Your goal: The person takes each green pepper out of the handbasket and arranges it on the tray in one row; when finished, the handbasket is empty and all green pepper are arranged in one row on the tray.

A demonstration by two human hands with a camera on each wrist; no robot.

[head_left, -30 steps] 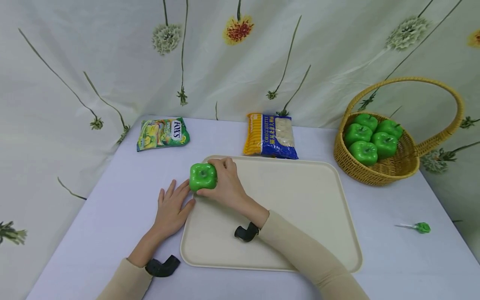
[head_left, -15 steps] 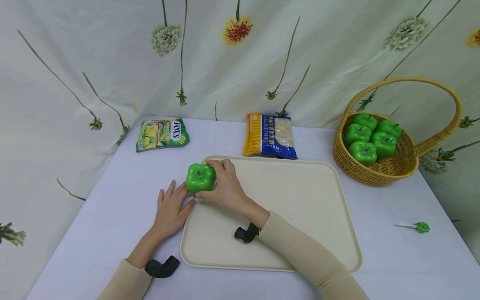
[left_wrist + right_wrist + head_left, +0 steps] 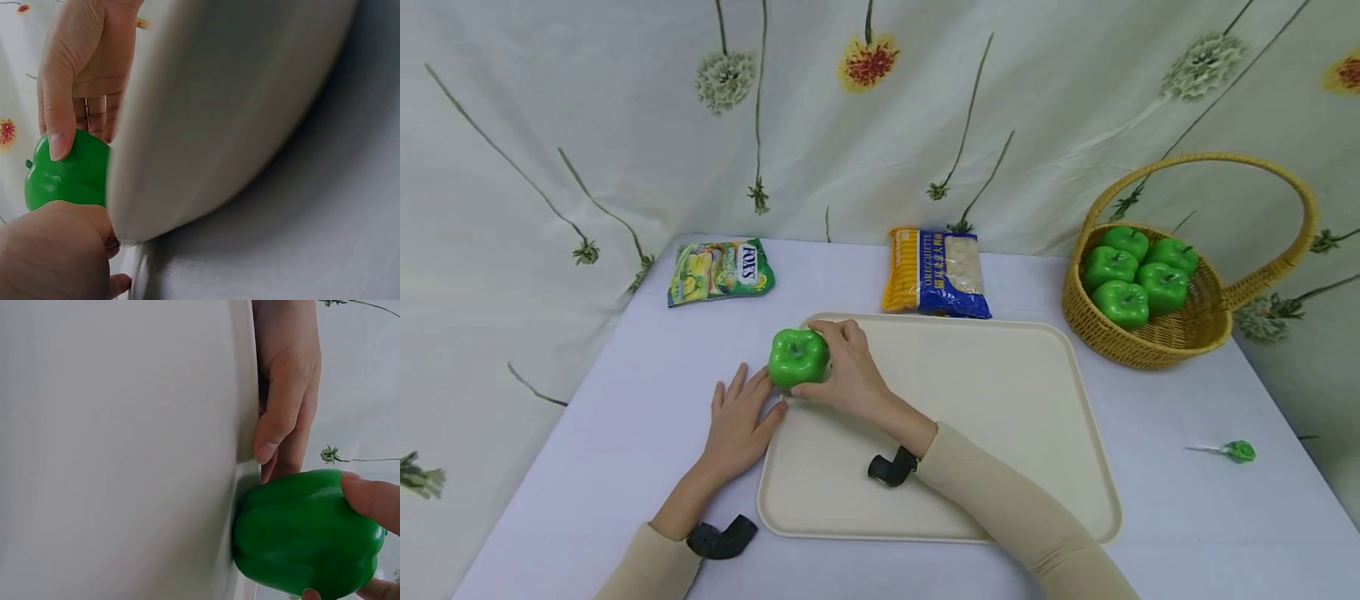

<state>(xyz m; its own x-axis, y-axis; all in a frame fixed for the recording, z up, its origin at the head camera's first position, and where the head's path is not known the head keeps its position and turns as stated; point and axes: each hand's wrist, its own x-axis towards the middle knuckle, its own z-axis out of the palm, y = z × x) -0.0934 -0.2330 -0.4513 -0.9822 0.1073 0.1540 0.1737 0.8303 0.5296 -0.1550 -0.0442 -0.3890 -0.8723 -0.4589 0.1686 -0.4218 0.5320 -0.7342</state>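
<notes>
A glossy green bell pepper sits over the far left corner of the cream tray, stem up in the head view. My right hand grips it from the right, thumb on the near side and fingers on the far side. Against the tray in the right wrist view, the pepper has its lower end at the rim. My left hand lies with fingers spread at the tray's left edge, its thumb by the rim. Its fingertips reach close to the pepper; whether they touch it I cannot tell.
A wicker basket with several green bell peppers stands at the right. Behind the tray lie a pasta bag and, further left, a green Fox's candy bag. A green lollipop lies on the table at right.
The bell pepper has shifted slightly left in my right hand and tilted a little. My left hand stays by the tray edge. The whole head view has drifted a little.
</notes>
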